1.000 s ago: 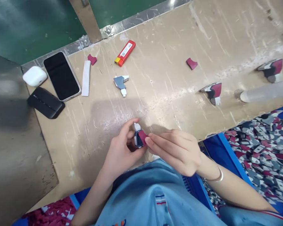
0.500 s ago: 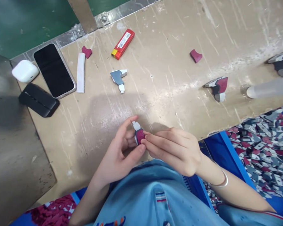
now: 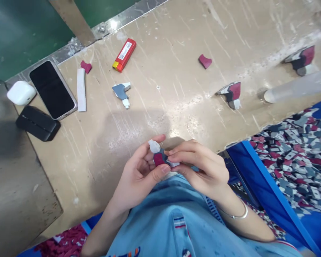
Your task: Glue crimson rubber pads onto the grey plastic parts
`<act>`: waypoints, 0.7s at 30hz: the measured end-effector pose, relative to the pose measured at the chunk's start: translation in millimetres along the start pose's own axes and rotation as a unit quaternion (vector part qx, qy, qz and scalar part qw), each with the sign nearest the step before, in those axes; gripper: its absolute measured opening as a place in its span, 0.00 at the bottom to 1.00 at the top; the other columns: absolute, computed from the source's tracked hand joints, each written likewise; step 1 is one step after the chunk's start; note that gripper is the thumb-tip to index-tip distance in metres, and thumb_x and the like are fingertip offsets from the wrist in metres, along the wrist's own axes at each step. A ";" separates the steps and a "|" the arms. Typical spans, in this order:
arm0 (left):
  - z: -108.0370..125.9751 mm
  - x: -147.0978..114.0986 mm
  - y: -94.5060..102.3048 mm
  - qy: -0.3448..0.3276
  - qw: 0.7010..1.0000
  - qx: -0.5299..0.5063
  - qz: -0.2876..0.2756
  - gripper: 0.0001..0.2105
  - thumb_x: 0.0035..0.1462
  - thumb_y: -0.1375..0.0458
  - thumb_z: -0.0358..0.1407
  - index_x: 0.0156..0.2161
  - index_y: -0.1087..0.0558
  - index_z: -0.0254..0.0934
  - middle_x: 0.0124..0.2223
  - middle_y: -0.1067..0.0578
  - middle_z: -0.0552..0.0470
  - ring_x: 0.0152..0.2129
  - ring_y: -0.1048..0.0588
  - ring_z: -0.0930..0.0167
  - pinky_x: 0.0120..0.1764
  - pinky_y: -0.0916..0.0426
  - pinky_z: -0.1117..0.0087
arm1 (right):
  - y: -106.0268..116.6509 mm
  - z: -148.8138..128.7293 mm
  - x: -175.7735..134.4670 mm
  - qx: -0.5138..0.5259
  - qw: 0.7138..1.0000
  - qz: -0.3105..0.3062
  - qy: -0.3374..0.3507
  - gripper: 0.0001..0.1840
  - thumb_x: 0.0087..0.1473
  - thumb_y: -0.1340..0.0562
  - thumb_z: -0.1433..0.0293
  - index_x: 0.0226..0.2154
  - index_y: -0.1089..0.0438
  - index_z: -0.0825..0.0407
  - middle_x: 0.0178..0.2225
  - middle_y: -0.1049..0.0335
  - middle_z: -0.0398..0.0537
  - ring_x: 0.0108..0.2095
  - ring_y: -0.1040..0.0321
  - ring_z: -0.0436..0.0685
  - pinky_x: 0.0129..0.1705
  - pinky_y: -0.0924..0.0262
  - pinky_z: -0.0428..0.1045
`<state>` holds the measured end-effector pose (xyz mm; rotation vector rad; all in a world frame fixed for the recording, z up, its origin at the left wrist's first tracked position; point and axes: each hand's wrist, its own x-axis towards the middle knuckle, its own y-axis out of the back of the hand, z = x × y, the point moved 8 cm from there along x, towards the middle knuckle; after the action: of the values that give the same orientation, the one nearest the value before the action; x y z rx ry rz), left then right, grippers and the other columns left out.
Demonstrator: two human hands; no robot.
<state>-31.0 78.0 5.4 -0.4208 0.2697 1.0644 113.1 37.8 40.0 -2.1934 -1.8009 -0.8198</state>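
Both hands hold one small plastic part (image 3: 158, 159) with a maroon face, dark grey body and white ends, close to my body above the table's near edge. My left hand (image 3: 139, 173) grips its maroon side between thumb and fingers. At its other end, my right hand (image 3: 203, 166) pinches the part with thumb and fingertips, hiding some of it. Farther up the table lies a similar grey and white part (image 3: 121, 92). To the right sit two assembled maroon, grey and white parts (image 3: 233, 93) (image 3: 303, 60) and a loose maroon piece (image 3: 204, 61).
On the left lie a phone (image 3: 52, 90), a white case (image 3: 21, 92), a black case (image 3: 38, 122), a white strip (image 3: 81, 90) and another maroon piece (image 3: 86, 66). A red lighter (image 3: 124, 55) lies behind. A translucent tube (image 3: 296, 87) is at right, above a blue bin (image 3: 273, 192) full of parts.
The part in my hands has turned, showing its maroon face and more of its white end. My right hand's fingers have shifted along it. The whole view has moved slightly.
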 end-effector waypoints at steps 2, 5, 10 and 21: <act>1.4 1.6 -6.0 -0.018 1.000 0.006 0.004 0.27 0.58 0.28 0.43 0.61 0.27 0.43 0.32 0.22 0.56 0.28 0.21 0.74 0.33 0.22 0.77 | 6.1 -2.3 -2.4 -0.009 1.000 0.015 -0.005 0.13 0.62 0.34 0.77 0.48 0.21 0.48 0.39 0.17 0.49 0.38 0.18 0.59 0.39 0.21 0.54; 6.6 5.2 -16.9 -0.025 1.000 0.014 -0.003 0.29 0.58 0.28 0.45 0.61 0.31 0.44 0.30 0.24 0.58 0.26 0.21 0.74 0.33 0.22 0.75 | 16.6 -5.4 -5.4 -0.027 0.999 0.034 -0.012 0.11 0.63 0.34 0.76 0.45 0.21 0.48 0.39 0.17 0.49 0.37 0.18 0.58 0.39 0.20 0.53; 16.6 15.5 -50.1 0.046 0.992 0.050 -0.109 0.28 0.57 0.28 0.49 0.56 0.29 0.40 0.36 0.20 0.52 0.33 0.18 0.70 0.44 0.20 0.69 | 43.7 -7.9 -12.9 -0.050 0.995 0.083 -0.014 0.04 0.65 0.34 0.72 0.42 0.23 0.48 0.35 0.20 0.48 0.35 0.19 0.57 0.36 0.21 0.51; 15.0 55.2 -165.4 0.096 0.941 0.192 -0.263 0.24 0.52 0.27 0.36 0.53 0.26 0.38 0.37 0.21 0.52 0.35 0.20 0.69 0.42 0.23 0.70 | 139.1 -17.7 -61.3 -0.126 0.954 0.271 -0.031 0.03 0.67 0.35 0.68 0.40 0.24 0.49 0.33 0.21 0.47 0.33 0.22 0.54 0.36 0.23 0.49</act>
<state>141.3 59.2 29.5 -0.2208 0.4976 0.4287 233.2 -56.6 50.1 -2.7059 -1.0554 -0.8865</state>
